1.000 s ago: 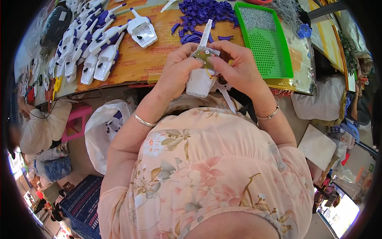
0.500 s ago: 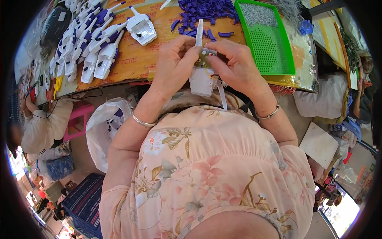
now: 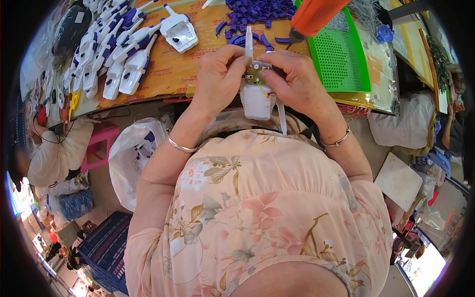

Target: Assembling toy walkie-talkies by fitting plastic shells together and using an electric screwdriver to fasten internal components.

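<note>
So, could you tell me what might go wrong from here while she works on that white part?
1. Both the left hand and right hand hold the white plastic part above her lap, off the table edge; a slip could drop it or its small metal piece to the floor.
2. The orange tool hangs close above her hands and might bump them.

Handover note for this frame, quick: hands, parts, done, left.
Left hand: pinching the white plastic housing from its left side.
Right hand: fingers on the small metal fitting at the housing's top.
Parts: pile of purple pieces and green perforated tray on the bench beyond the hands; orange tool hangs above the tray.
Done: row of finished white-and-purple units at far left.
Left: the unit in hand looks unfinished.
</note>
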The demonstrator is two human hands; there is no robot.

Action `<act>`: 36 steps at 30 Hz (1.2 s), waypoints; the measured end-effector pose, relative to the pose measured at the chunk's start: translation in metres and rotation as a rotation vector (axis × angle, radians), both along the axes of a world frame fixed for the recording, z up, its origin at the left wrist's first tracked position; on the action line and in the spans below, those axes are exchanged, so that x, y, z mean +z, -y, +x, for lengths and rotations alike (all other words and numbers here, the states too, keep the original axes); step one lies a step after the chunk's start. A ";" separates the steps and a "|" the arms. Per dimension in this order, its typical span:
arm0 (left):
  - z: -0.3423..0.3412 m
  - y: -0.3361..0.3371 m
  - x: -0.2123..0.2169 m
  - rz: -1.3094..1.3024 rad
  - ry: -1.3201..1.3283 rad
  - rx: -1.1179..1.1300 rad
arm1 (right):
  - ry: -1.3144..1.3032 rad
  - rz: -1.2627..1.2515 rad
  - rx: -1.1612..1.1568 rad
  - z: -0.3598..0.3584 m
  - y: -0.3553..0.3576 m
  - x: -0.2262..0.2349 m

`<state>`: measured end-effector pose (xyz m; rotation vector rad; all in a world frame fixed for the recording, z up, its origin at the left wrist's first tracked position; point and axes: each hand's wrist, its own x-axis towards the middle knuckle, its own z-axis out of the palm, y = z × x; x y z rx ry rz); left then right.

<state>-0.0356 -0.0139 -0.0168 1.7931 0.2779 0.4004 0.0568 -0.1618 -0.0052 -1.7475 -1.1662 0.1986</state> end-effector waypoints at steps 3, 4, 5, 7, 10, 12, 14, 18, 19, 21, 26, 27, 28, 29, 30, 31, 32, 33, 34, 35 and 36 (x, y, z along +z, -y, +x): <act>0.001 -0.002 -0.004 -0.025 -0.001 -0.006 | 0.020 0.022 0.009 0.001 -0.001 -0.003; 0.001 -0.003 -0.006 -0.033 0.015 -0.017 | 0.019 0.022 0.010 0.002 -0.001 -0.004; 0.001 -0.004 -0.007 -0.034 0.014 -0.016 | 0.012 0.025 0.011 0.002 -0.001 -0.005; 0.002 -0.006 -0.009 -0.064 0.001 -0.030 | 0.003 0.027 0.011 0.001 -0.001 -0.005; 0.002 -0.010 -0.012 -0.125 -0.039 -0.057 | -0.087 -0.031 0.020 0.001 0.001 -0.003; 0.002 -0.011 -0.014 -0.213 -0.027 -0.061 | -0.121 -0.022 0.023 0.001 0.001 -0.002; 0.001 -0.011 -0.015 -0.300 -0.015 -0.066 | -0.124 -0.043 0.025 0.002 0.001 -0.002; 0.000 -0.009 -0.011 -0.483 -0.054 -0.067 | -0.118 -0.061 0.022 0.002 0.001 -0.003; 0.000 -0.009 -0.009 -0.518 -0.061 -0.067 | -0.119 -0.061 0.021 0.002 0.000 -0.003; 0.000 -0.007 -0.008 -0.448 -0.078 -0.067 | -0.155 -0.061 0.006 0.002 0.000 -0.004; 0.002 -0.009 -0.012 -0.281 -0.105 -0.074 | -0.093 -0.051 0.020 0.002 0.000 -0.004; 0.002 -0.009 -0.013 -0.284 -0.081 -0.086 | -0.078 -0.035 0.031 0.002 0.000 -0.005; 0.002 -0.010 -0.014 -0.286 -0.058 -0.098 | -0.079 -0.035 0.031 0.002 0.000 -0.005; 0.002 -0.010 -0.015 -0.287 -0.059 -0.098 | -0.096 -0.039 0.031 0.001 -0.001 -0.004; 0.002 -0.011 -0.016 -0.285 -0.052 -0.106 | -0.114 -0.043 0.031 0.001 -0.001 -0.004; 0.002 -0.012 -0.016 -0.283 -0.046 -0.115 | -0.115 -0.043 0.031 0.001 0.000 -0.004; 0.002 -0.012 -0.016 -0.283 -0.047 -0.115 | -0.114 -0.046 0.034 0.001 0.000 -0.005; 0.001 -0.012 -0.016 -0.287 -0.051 -0.113 | -0.114 -0.049 0.036 0.002 0.000 -0.005; 0.001 -0.013 -0.016 -0.290 -0.054 -0.111 | -0.115 -0.049 0.036 0.002 0.000 -0.006; 0.001 -0.013 -0.016 -0.290 -0.054 -0.111 | -0.114 -0.046 0.040 0.002 -0.001 -0.006; 0.001 -0.013 -0.016 -0.295 -0.062 -0.105 | -0.113 -0.043 0.043 0.002 -0.001 -0.006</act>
